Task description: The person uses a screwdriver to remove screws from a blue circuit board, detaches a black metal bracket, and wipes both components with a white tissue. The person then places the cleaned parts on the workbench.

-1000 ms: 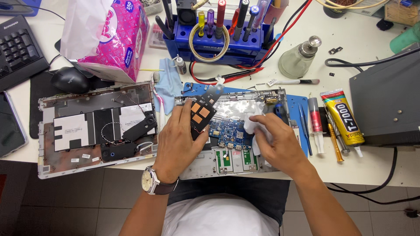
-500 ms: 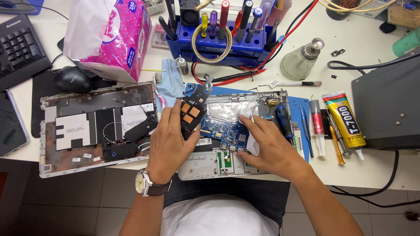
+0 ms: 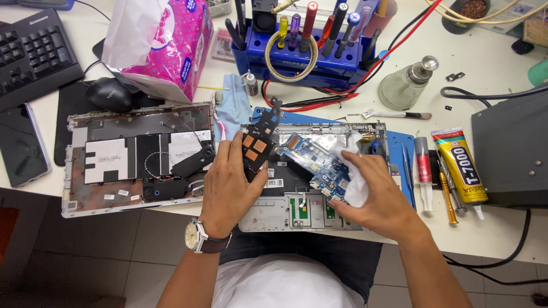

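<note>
A: Left hand?
B: Fingers curled, pinching a black plate with orange pads, tilted up over the open laptop base.
A: Right hand?
B: Closed on a white tissue, pressed against the blue board, which is lifted at an angle above the base.
A: Surroundings?
B: Detached cover left of the base; glue tube to the right.

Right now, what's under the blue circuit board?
The blue circuit board is lifted over the open laptop base; dark base panel shows beneath its left end. White tissue in the right hand covers its right end.
</note>
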